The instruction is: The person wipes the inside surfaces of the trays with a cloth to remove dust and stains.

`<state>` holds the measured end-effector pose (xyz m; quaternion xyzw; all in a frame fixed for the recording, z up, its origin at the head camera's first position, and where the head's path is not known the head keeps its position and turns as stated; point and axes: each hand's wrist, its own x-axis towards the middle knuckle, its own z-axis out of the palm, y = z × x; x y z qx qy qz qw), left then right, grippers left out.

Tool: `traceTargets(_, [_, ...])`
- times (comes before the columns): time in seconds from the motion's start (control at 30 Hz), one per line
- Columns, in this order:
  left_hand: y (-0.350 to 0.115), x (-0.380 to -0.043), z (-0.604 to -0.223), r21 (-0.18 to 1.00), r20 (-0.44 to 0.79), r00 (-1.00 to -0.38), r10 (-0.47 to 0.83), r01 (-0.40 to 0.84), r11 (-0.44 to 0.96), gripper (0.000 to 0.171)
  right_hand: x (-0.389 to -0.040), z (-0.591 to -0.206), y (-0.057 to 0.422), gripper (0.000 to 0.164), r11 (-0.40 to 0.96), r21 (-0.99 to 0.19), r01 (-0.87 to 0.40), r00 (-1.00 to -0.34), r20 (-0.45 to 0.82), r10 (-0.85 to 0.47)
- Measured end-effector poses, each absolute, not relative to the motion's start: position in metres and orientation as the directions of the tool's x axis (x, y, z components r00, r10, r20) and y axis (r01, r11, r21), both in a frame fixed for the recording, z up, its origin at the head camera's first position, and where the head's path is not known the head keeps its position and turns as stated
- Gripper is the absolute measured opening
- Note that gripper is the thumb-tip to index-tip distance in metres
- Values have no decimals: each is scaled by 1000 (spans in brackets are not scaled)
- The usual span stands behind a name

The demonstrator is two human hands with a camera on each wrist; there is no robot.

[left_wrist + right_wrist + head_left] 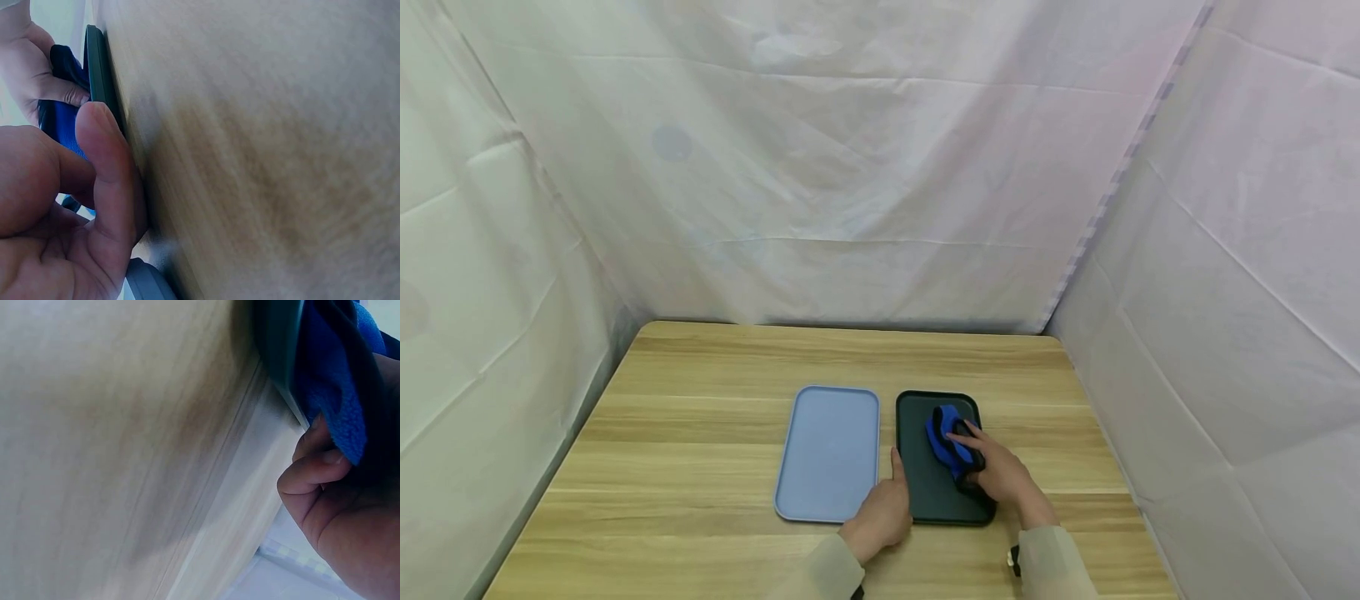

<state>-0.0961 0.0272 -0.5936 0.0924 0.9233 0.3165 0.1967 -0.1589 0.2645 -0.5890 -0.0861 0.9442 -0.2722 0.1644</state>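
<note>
My right hand (1002,477) grips a bunched blue-and-black cloth (946,433) over the right part of a dark green tray (931,487). In the right wrist view, the thumb and fingers (312,472) pinch the fuzzy blue cloth (340,419) beside the tray's rim. My left hand (883,512) lies at the tray's near left corner, its index finger straight along the left rim. The left wrist view shows its other fingers (115,187) loosely bent, close over the table and near the green tray (100,65). A light blue tray (831,450) lies to the left.
Both trays lie flat on a wood-grain table (700,467), side by side with a narrow gap. White cloth sheets (850,167) hang behind the table and along its left and right sides.
</note>
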Motion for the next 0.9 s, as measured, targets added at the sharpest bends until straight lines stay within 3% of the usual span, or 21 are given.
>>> traceTargets(0.9, [29,-97,-596,618,-293,-909,297,58,784,100,-184,-589,262,76,847,-525,-86,-938,-243,-246])
